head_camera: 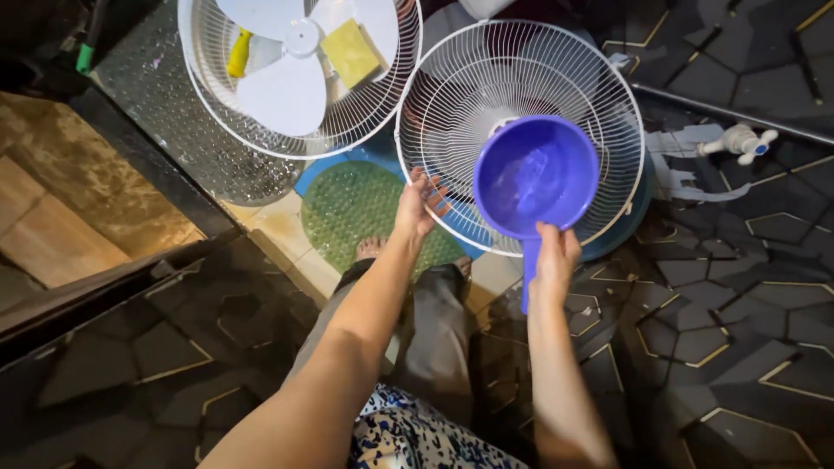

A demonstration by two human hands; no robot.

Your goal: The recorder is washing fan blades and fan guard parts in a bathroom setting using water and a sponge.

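The rim of a white wire fan guard (521,130) is gripped at about its seven o'clock edge by the left hand (415,207), fingers curled through the wires. The handle of a blue-purple plastic dipper (536,178) is clasped by the right hand (554,256), at six o'clock of its bowl; the bowl is held over the guard's lower middle. At ten o'clock from the hands, a second guard (300,74) is seen, with white fan blades (287,82), a yellow sponge (350,52) and a yellow-handled brush (239,54) lying inside. A green mat (356,208) is laid beneath, and a white tap (738,141) is fixed at three o'clock.
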